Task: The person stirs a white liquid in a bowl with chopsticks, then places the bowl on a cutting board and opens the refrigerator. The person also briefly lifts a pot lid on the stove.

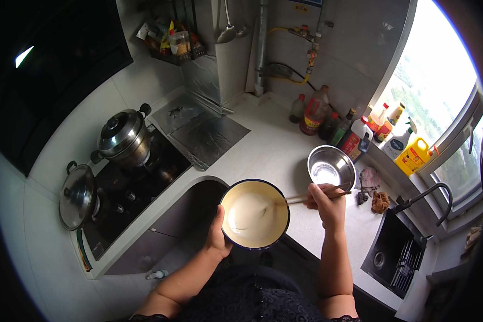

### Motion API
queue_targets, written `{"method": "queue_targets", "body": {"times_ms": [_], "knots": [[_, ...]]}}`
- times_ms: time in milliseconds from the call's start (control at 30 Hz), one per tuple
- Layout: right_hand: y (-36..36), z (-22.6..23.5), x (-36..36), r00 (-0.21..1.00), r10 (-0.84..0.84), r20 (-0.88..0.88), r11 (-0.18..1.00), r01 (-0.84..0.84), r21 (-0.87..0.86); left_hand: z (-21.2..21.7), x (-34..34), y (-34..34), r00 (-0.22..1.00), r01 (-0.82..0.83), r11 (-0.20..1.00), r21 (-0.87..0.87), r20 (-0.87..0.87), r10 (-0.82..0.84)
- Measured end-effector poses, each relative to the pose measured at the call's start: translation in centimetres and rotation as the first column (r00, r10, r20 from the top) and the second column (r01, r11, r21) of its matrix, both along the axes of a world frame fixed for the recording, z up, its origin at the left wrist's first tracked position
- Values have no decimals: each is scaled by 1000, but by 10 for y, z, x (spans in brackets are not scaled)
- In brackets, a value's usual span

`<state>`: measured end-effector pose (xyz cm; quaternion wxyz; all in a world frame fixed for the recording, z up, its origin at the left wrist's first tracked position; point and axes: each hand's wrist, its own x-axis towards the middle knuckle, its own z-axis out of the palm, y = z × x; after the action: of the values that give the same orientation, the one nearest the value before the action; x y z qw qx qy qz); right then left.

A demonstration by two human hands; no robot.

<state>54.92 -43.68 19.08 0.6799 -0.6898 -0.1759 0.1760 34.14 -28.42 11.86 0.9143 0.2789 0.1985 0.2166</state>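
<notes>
My left hand (218, 236) grips the side of a cream enamel bowl (282, 228) with a dark rim. The bowl is held in front of my body, by the counter's front edge. Pale, smooth batter (247, 217) lies inside it. My right hand (327, 204) is closed round a pair of wooden chopsticks (301, 198), whose tips reach into the batter. Just beyond that hand, a shiny steel bowl (327, 161) stands on the counter with nothing visible in it.
At left, a lidded steel pot (124, 137) and a lidded pan (78, 196) stand on the black gas stove (115, 225). Several bottles (316, 110) line the back corner and windowsill. Rags (380, 202) lie near the black sink (378, 260). Foil (212, 137) covers the counter beside the stove.
</notes>
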Motion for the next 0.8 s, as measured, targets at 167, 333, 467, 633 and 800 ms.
{"method": "queue_targets", "body": {"times_ms": [167,333,467,633,800], "knots": [[9,2,-24,925,360,-122,932,-362,-2,-2,2,-4,1000,-9,1000,-3,-30,9],[5,-7,-7,999,-11,50,999,9,32,-1,-1,0,1000,9,1000,-14,1,-9],[2,12,-27,885,448,-130,888,-457,-52,-5,-2,-1,1000,-13,999,-44,-8,13],[-1,-10,-7,985,137,101,990,-138,3,5,-1,-5,999,29,999,-15,-39,-30],[-6,11,-17,942,304,-140,937,-322,-133,3,-2,1,1000,2,1000,27,-1,-2]]}}
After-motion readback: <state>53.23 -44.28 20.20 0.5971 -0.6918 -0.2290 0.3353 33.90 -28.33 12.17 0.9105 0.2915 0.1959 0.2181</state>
